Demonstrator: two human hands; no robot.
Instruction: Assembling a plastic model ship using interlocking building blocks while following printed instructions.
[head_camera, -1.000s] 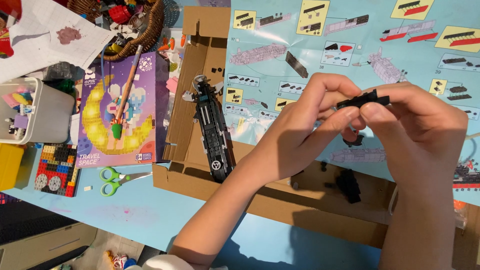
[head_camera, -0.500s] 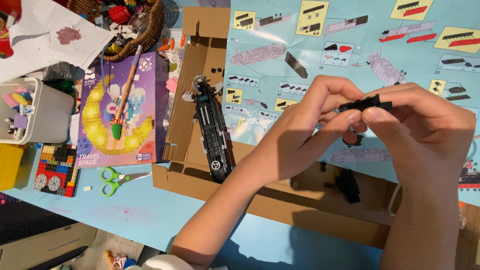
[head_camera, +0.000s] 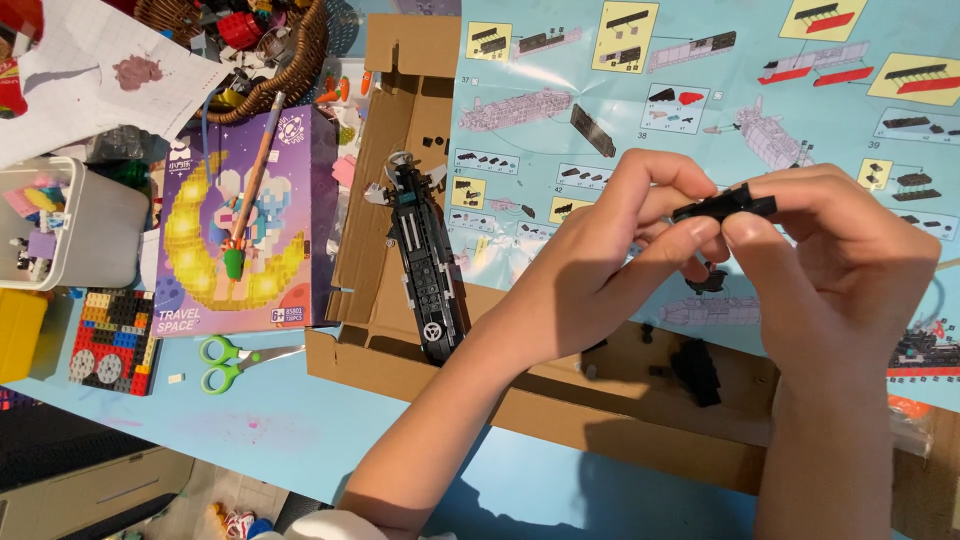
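Both hands meet over a flattened cardboard box (head_camera: 400, 355). My left hand (head_camera: 590, 270) and my right hand (head_camera: 835, 270) pinch a small black brick piece (head_camera: 725, 206) between their fingertips, held above a light blue instruction sheet (head_camera: 600, 90). A long black ship-like brick model (head_camera: 425, 260) lies on the cardboard to the left of my left hand. Loose black brick parts (head_camera: 695, 370) lie on the cardboard beneath my hands.
A purple toy box (head_camera: 245, 230) with a pencil on it lies left of the cardboard. Green scissors (head_camera: 235, 362) sit below it. A colourful brick build (head_camera: 110, 340), a white tub (head_camera: 90, 225), a wicker basket (head_camera: 270, 50) and paper (head_camera: 90, 70) crowd the left side.
The hands and the black piece stay almost in the same place; the fingers shift slightly around the piece.
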